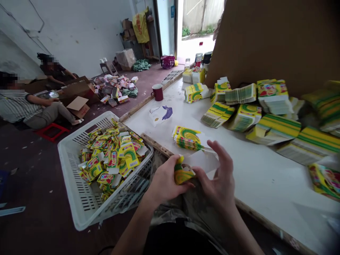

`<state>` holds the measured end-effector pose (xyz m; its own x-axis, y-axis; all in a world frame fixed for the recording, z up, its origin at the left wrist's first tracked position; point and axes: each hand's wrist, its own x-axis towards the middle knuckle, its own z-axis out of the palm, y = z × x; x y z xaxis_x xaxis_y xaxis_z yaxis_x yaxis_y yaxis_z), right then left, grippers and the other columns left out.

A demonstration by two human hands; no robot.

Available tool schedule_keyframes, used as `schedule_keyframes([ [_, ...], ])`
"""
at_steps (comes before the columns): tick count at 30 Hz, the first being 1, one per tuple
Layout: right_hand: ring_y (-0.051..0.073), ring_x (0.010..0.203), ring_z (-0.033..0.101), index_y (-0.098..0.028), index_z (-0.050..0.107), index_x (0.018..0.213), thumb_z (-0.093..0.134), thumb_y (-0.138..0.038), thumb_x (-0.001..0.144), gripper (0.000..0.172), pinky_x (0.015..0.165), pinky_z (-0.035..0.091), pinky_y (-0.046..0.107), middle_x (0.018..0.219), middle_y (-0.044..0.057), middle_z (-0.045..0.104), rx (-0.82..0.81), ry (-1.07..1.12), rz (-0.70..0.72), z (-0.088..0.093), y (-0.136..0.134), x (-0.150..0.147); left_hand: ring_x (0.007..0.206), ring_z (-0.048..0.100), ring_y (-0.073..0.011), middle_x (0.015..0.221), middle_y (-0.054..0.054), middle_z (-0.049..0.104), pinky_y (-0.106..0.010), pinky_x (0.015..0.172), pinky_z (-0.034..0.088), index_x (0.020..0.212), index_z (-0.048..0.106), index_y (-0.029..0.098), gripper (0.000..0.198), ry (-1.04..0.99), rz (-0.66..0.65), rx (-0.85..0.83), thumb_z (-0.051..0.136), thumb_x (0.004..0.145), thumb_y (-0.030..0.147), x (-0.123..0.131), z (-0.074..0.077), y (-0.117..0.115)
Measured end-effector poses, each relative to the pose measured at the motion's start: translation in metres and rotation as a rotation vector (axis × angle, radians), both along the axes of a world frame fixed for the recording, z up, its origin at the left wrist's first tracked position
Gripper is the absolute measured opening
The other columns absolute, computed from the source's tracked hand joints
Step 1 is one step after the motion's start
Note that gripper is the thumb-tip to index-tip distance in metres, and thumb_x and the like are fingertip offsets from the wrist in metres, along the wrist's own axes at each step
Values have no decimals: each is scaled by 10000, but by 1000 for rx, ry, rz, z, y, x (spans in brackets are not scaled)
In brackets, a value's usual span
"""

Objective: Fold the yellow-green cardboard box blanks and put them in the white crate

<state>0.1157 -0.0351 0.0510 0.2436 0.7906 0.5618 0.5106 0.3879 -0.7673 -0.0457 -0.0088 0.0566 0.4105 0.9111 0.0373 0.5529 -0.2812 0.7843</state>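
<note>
A yellow and green carton (pixel 182 174) with a white inner flap is held over the table's near edge. My left hand (pixel 165 180) wraps round its left side, thumb on top. At its right, my right hand (pixel 219 177) has the thumb against the carton's edge and the other fingers raised and apart; whether it grips the carton I cannot tell. Just beyond my hands, a small stack of flat yellow cartons (pixel 187 137) lies on the white table (pixel 265 184). Left of my hands, a white plastic basket (pixel 71 202) holds a heap of yellow cartons (pixel 108 156).
More carton stacks (pixel 276 127) fill the table's right side near a brown board (pixel 273 42). A dark red mug (pixel 157 92) and a white packet (pixel 160 115) stand farther back. Two people sit at the left by open boxes (pixel 79 90).
</note>
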Motion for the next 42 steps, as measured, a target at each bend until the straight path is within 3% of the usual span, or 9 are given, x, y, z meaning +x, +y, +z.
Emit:
schedule_keyframes([
  [4,315,1320,482,-237,222,1491,630,-444,868,772,993,493,502,1455,181,446,-300,585,133,-15,3,-11,1080,628,-315,1238,-142,603,-434,895,523,1355,331,214,832,-5,25,140,782,702,464,6,-10,-4],
  [9,337,1388,388,-276,62,1530,772,-443,745,1071,1036,461,506,1592,166,201,-234,610,-114,-9,4,-19,1086,620,-282,1213,-122,571,-394,879,529,1361,262,267,768,-81,22,338,725,777,454,13,-18,-3],
  [13,324,1234,570,-235,290,1489,704,-459,809,827,1000,495,491,1423,163,517,-363,709,166,-4,10,-16,1003,637,-264,1132,-97,574,-373,833,534,1286,305,277,648,-49,44,404,712,785,326,18,-23,-1],
  [17,303,1268,556,-198,546,1351,536,-424,931,478,1073,439,462,1349,138,613,-460,434,440,-4,13,-8,1012,643,-268,1125,-83,597,-367,825,536,1226,331,267,618,16,-14,338,701,734,220,13,-22,5],
  [23,291,1475,216,-240,166,1558,523,-182,910,742,1155,306,496,1634,113,117,-415,-45,521,-14,2,-5,935,656,-244,1051,-64,619,-350,767,555,1166,445,240,460,95,-123,237,606,741,169,13,-32,9],
  [29,216,1434,341,-291,380,1489,400,-43,898,641,1170,301,434,1551,61,389,-303,18,396,-20,7,2,1185,535,-340,1234,-168,526,-532,989,449,1267,381,183,635,126,138,303,692,714,217,12,-38,3],
  [35,297,1486,160,-253,197,1548,560,-259,937,711,1130,352,478,1642,118,12,-289,-167,510,-16,3,14,977,613,-288,1030,-93,632,-434,851,517,1111,502,193,531,121,140,277,779,663,261,-9,-19,5],
  [39,319,1447,295,-257,612,1312,536,-269,953,367,1092,392,501,1607,139,244,-334,-200,611,-6,2,28,975,617,-294,1024,-88,652,-442,850,517,1085,530,196,566,171,42,281,821,645,403,-15,-6,9],
  [42,333,1410,375,-251,703,1154,655,-297,884,278,1076,404,517,1484,149,467,-372,-156,648,1,3,32,977,617,-305,1021,-91,659,-460,849,520,1084,539,192,579,210,-13,287,827,630,407,-13,1,12],
])
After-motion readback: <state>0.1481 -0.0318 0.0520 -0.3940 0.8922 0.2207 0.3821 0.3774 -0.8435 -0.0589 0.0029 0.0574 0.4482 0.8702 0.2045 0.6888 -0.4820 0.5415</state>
